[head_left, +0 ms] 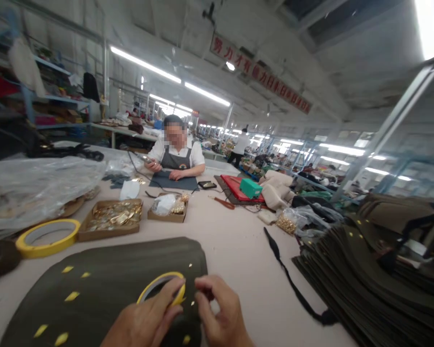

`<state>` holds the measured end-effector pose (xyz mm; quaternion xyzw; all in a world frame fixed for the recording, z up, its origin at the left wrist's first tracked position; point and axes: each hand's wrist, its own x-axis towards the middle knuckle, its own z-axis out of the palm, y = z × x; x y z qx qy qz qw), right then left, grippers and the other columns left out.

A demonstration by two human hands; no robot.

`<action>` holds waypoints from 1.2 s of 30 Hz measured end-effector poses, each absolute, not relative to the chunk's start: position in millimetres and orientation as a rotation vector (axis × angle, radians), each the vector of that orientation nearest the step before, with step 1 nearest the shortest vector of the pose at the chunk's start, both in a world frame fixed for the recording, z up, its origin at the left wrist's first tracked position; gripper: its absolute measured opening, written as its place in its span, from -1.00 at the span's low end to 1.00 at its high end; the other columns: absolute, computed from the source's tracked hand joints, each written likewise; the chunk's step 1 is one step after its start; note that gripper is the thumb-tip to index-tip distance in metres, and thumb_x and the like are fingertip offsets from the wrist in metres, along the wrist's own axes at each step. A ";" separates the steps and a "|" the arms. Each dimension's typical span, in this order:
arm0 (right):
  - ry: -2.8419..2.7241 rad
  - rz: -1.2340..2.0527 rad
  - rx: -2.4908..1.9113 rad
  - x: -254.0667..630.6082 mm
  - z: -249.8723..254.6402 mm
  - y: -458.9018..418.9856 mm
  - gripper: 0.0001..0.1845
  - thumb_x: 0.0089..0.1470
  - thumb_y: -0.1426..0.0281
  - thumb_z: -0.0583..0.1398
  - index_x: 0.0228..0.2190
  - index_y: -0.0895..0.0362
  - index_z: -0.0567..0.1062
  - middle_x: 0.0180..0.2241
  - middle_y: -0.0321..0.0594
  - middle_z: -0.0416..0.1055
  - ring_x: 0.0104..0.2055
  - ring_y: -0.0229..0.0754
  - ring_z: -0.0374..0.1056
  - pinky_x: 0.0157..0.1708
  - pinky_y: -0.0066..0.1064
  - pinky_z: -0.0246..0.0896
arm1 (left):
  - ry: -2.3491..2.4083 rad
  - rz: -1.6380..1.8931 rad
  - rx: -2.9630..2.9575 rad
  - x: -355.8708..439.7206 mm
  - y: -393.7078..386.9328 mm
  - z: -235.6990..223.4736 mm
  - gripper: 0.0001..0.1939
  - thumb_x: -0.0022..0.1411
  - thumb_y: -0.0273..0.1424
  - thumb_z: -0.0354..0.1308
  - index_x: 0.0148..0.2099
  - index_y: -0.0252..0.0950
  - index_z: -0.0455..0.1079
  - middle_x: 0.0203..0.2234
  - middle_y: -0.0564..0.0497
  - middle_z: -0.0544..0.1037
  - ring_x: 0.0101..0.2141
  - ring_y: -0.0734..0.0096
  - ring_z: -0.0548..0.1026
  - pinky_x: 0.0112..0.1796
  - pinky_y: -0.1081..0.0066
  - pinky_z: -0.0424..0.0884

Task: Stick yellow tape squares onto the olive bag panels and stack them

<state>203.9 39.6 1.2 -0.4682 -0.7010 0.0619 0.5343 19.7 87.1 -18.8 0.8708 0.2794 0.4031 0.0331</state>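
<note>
A roll of yellow tape [161,284] is gripped in my left hand [144,313], thumb and fingers closed on its right side. It is held over a dark olive panel [108,265], which lies flat on the table and carries several small yellow tape pieces [72,296]. Close by on the right, my right hand [222,308] has its thumb and forefinger curled together in a pinch at the panel's right edge. Whatever sits between those fingertips is too small to make out. Two tiny shiny spots show on the panel near my hands.
A larger yellow tape roll [48,238], a cardboard box of metal pieces [112,217] and a smaller box [168,209] stand at left. Stacked dark panels [347,270] and a black strap [292,279] lie right. Across the table [217,231], a person [177,154] works on dark fabric.
</note>
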 end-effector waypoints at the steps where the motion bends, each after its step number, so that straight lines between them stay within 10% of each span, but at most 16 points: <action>1: -1.712 0.235 -1.137 208.2 10.7 34.2 -0.74 0.06 0.55 0.08 -0.23 0.10 0.47 -0.38 -0.20 0.48 -0.38 -0.23 0.39 -0.39 -0.46 0.31 | 0.906 1.204 2.660 20.7 81.3 -8.1 -0.65 0.43 -0.27 -0.15 0.22 -0.11 0.06 -0.27 0.09 0.64 -0.35 0.44 0.63 -0.39 0.62 0.51; 16: -1.914 0.167 -1.093 209.9 11.9 28.2 -0.84 0.07 0.59 0.11 -0.38 0.12 0.43 -0.48 -0.26 0.41 -0.44 -0.25 0.32 -0.41 -0.45 0.20 | 0.838 1.104 2.723 28.2 66.9 8.2 -0.71 0.46 -0.34 -0.21 0.16 -0.25 0.10 -0.22 0.01 0.62 -0.29 0.43 0.61 -0.33 0.53 0.49; 25: -1.911 0.049 -1.143 206.1 2.5 27.2 -0.84 0.02 0.58 0.08 -0.45 0.15 0.42 -0.55 -0.28 0.36 -0.51 -0.28 0.29 -0.47 -0.47 0.16 | 0.912 0.831 2.636 29.0 63.0 10.9 -0.83 0.37 -0.48 -0.11 -0.20 -0.19 0.28 -0.44 0.11 0.52 -0.45 0.38 0.54 -0.47 0.44 0.35; 36: -1.253 1.015 -1.495 192.5 17.0 25.0 -0.87 -0.03 0.38 0.19 -0.54 0.18 0.43 -0.70 -0.35 0.35 -0.67 -0.29 0.32 -0.64 -0.53 0.17 | 0.909 1.123 2.754 35.2 56.7 9.3 -0.78 0.35 -0.54 -0.14 -0.32 -0.25 0.25 -0.53 0.06 0.38 -0.52 0.36 0.38 -0.48 0.37 0.23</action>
